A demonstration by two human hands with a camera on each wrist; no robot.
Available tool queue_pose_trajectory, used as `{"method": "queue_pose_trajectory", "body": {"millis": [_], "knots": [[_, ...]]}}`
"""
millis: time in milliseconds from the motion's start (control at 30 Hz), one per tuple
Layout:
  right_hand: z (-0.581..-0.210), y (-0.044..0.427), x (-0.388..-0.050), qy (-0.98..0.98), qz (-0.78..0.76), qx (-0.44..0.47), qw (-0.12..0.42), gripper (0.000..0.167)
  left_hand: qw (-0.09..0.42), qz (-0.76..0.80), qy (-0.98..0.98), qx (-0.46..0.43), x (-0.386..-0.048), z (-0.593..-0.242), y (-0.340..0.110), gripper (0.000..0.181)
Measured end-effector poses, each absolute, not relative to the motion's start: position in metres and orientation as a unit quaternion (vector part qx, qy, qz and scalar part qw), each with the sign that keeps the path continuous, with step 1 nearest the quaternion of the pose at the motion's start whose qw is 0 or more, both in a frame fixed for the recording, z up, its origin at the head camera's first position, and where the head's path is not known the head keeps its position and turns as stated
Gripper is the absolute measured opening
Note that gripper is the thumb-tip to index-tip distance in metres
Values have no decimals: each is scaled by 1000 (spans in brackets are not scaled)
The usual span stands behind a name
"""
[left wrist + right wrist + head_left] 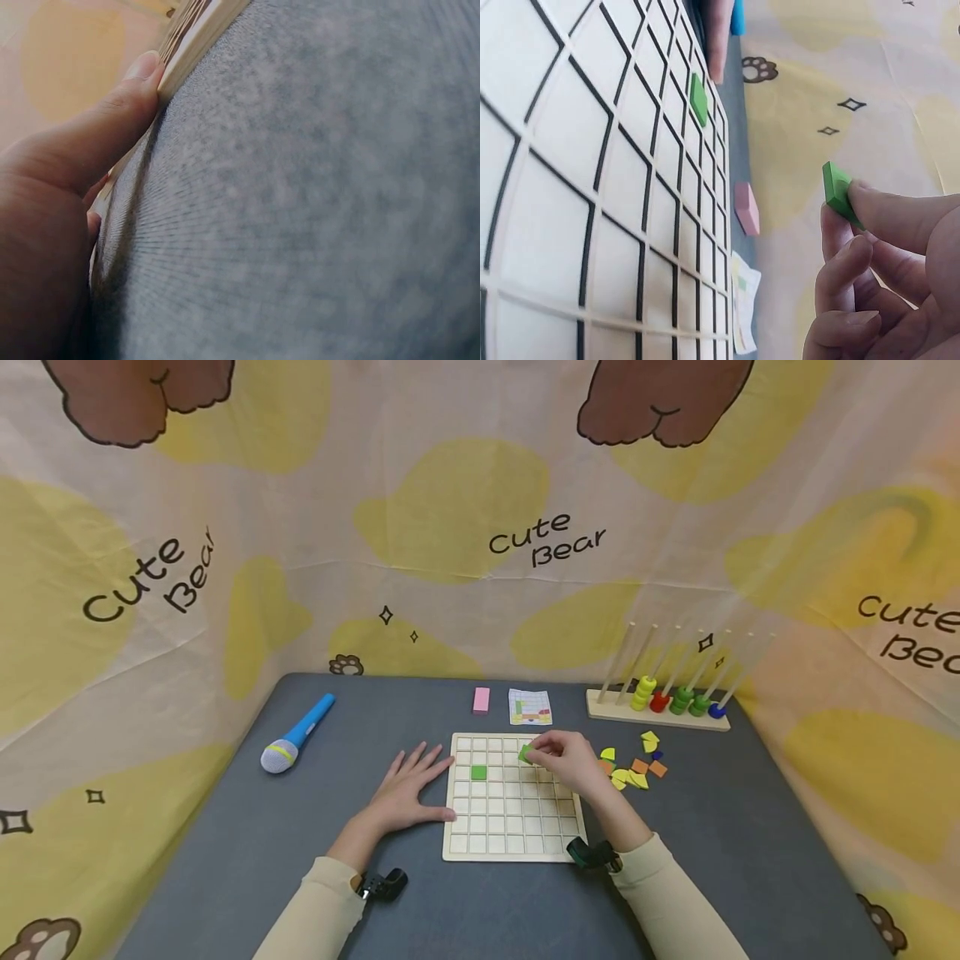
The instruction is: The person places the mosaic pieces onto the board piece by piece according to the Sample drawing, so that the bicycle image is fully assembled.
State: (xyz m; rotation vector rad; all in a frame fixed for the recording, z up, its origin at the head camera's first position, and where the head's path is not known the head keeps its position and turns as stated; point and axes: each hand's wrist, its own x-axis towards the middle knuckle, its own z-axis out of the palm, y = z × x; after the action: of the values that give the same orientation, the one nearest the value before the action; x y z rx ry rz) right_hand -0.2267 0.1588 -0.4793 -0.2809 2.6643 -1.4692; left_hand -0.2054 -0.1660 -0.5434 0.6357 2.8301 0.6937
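Observation:
A pale wooden grid board [497, 844] lies on the grey table, with one green square tile [478, 772] in a cell near its upper left. My right hand [566, 762] pinches another green square tile [838, 196] between thumb and fingers, raised above the board's upper right area. At the board's left edge rests my left hand [405, 791], its fingers spread and the thumb touching the side. In the left wrist view the thumb [124, 112] lies against the wooden edge.
Loose yellow, orange and blue pieces [637, 775] lie right of the board. Behind it are a pink block [481, 700] and a printed pattern card [530, 707]. A peg stand with coloured rings [600, 706] stands back right; a blue toy microphone [307, 722] lies left.

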Motion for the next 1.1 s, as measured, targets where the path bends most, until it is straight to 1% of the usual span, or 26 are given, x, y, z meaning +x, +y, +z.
{"method": "queue_pose_trajectory", "body": {"millis": [100,300,467,700,933,1100], "knots": [[-482,152,-227,867,-486,-96,54,16,79,230,946,214,-205,-543,-166,102],[-489,139,-227,865,-488,-95,60,13,81,231,945,215,-206,-543,-166,102],[-492,128,-226,862,-490,-100,78,11,81,231,946,213,-207,-543,-166,101],[-498,112,-224,867,-478,-106,89,12,83,232,947,209,-208,-544,-166,101],[-506,101,-225,864,-475,-125,108,7,80,234,945,213,-208,-546,-168,101],[-510,93,-225,872,-459,-132,103,5,78,235,944,218,-209,-547,-168,100]]}}
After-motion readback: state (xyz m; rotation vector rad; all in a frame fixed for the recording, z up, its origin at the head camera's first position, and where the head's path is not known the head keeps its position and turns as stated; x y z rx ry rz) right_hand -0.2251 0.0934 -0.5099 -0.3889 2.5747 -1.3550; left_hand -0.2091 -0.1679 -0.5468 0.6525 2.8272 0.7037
